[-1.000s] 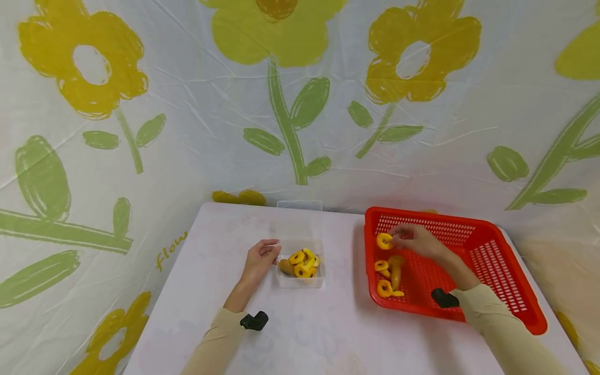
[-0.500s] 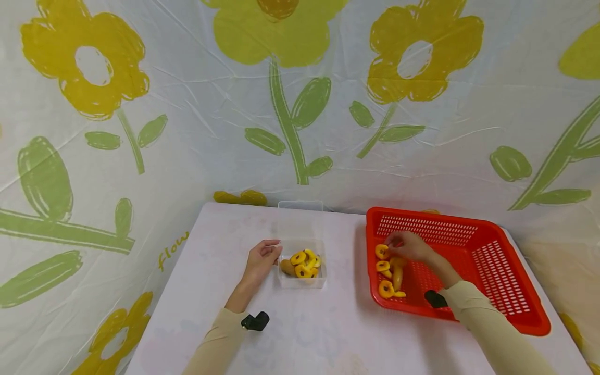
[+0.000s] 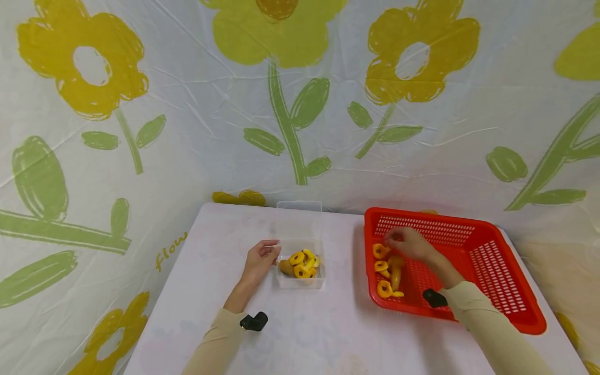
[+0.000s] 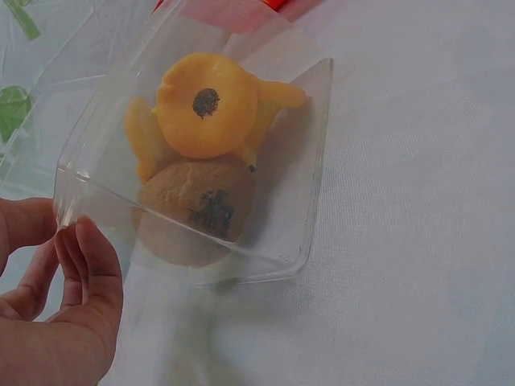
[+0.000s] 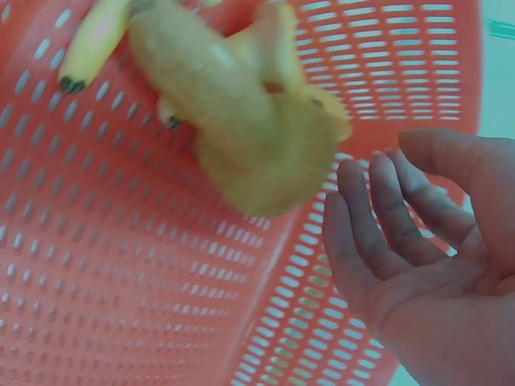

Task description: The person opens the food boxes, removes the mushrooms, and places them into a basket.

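My left hand [image 3: 260,260] pinches the side rim of a clear plastic box [image 4: 278,261] between thumb and fingers. Inside the box lie several yellow mushroom-like pieces [image 4: 208,104], with dark spots on their caps, and a brown mushroom [image 4: 193,213]. Over the left part of a red perforated basket [image 5: 121,241], my right hand [image 5: 426,233] has loosely bent fingers with nothing between them. Just beside its fingertips sits a yellow mushroom-like piece [image 3: 380,251] at the basket's left wall. A brown mushroom [image 5: 249,121] with a thick stem and wide cap lies close to this hand.
Two more yellow pieces [image 3: 385,289] lie along the basket's left side. The box's transparent lid [image 3: 300,216] stands open behind it. Both containers stand on a pale table [image 3: 328,333], with a flower-printed cloth [image 3: 197,130] hanging behind and around it.
My right hand has lowered a yellow mushroom-like piece to the basket's left side and let go of it. The left hand has stayed at the box rim.
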`<state>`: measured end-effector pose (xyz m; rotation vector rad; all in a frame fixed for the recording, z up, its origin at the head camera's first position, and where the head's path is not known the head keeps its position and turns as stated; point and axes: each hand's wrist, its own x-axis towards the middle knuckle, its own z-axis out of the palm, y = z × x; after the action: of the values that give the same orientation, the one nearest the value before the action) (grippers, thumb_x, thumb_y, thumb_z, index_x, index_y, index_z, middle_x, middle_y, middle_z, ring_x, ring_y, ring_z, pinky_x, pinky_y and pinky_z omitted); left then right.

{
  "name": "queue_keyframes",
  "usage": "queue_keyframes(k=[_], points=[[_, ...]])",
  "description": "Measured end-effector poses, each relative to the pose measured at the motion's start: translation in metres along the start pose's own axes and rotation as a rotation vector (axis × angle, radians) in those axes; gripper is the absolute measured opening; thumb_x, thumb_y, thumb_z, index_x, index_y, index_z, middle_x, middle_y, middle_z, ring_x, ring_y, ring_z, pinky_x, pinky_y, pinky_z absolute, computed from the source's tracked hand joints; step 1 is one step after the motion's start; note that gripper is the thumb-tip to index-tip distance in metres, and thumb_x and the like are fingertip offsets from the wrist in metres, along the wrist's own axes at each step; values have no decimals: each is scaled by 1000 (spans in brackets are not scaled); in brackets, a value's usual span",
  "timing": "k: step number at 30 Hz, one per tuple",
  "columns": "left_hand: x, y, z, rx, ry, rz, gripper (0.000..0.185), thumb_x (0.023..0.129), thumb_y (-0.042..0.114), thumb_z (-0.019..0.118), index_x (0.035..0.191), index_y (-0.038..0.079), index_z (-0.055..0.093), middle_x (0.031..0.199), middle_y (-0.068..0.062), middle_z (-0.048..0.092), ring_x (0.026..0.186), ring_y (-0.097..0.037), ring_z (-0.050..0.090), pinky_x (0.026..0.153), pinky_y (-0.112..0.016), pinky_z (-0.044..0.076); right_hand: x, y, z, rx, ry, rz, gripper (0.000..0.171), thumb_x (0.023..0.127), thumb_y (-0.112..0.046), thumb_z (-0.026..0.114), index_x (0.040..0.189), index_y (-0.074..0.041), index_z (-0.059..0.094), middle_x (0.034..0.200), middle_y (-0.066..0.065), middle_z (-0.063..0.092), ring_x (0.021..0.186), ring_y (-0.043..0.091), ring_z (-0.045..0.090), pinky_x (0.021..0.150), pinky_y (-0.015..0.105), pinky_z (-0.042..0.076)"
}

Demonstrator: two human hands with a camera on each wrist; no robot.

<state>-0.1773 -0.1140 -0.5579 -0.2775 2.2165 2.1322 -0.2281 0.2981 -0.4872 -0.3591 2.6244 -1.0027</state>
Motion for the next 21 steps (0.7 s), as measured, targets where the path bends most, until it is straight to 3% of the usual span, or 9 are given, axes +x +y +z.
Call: queue_keyframes(k=[7,16,21], points=[[-2,0,1,6,2,5,33,99,15,70,127,-1,65,107,-28,67,73,-16,56,66,-18,52,-8,-23,-7,49,43,-12,27,103,-14,62,123,4,64,117,21,67,105,35,63,91,48,58],[-3,2,2,2,10,-1,32,99,14,70,126,-1,66,109,-29,67,76,-20,58,68,-19,53,-9,-64,-4,185,11,-56,31,104,-18,62,125,4,62,118,21,67,108,40,62,83,30,58],[-4,3,2,-2,10,-10,32,99,15,70,127,0,66,111,-29,67,76,-18,57,67,-17,53,-3,-78,5,216,-3,-84,30,103,-15,63,126,4,62,117,19,67,105,33,65,88,37,59]])
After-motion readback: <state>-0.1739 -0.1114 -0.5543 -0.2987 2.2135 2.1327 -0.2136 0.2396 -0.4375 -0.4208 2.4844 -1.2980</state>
